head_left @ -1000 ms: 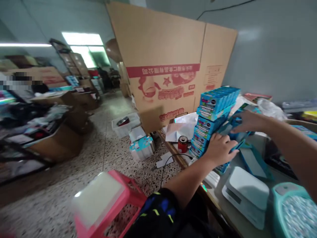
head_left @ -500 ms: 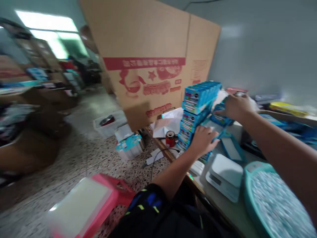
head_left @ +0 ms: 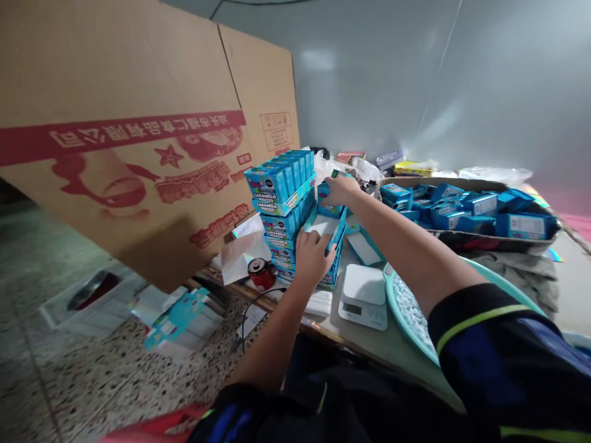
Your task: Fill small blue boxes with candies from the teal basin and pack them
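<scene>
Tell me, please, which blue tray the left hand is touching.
The open blue tray, its pale inside showing; the top tray on the taller stack is filled with boxes.

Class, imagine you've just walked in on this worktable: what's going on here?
A person's right hand grips at least one small blue box at the far end of an open blue display tray, while the left hand touches the tray's near end. Beside it stands a stack of Caramelo Macizo boxes. On the other side are a white digital scale, a turquoise basin and an open carton of blue boxes.
</scene>
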The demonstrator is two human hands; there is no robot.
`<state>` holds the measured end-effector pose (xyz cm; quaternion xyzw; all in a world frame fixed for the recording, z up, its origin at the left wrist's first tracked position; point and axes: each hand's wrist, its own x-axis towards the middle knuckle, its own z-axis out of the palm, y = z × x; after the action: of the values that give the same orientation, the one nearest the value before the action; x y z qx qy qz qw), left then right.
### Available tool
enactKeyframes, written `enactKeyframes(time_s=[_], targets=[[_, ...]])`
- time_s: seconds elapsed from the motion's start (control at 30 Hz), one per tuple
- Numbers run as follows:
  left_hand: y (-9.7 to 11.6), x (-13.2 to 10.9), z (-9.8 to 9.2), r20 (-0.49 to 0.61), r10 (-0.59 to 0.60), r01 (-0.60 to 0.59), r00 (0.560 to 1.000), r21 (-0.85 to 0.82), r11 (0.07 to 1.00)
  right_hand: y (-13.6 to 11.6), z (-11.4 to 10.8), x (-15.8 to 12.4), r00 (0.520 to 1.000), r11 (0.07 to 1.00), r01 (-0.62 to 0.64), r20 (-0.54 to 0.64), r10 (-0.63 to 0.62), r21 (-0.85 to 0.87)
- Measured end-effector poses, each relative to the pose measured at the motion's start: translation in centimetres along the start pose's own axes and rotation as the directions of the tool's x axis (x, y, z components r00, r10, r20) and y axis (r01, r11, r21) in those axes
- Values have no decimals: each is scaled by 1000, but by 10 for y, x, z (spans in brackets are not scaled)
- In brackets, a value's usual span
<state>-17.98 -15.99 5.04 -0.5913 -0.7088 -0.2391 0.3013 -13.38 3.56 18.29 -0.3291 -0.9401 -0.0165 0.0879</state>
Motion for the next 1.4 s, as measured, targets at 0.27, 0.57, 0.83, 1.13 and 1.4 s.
enactKeyframes(time_s=[0.27,0.57,0.83,1.13,1.4], targets=[[0,4,-3,48,-17,17,999,-20,1000,-12,1,-6,997,996,-77,-23,77,37],[-4,10,3,10,-38,39,999,-75,996,35,-2,-150,993,1000,-23,-119,20,-20],[-7,10,20,-161,-88,61,983,-163,985,103,82,-280,875,950,-309,405,266,45],[-12,13,41,-360,-146,82,921,-189,979,120,106,-286,945,928,-274,248,211,253],[-18,10,44,-357,-119,59,927,-174,983,127,101,-286,961,941,-210,231,149,266]])
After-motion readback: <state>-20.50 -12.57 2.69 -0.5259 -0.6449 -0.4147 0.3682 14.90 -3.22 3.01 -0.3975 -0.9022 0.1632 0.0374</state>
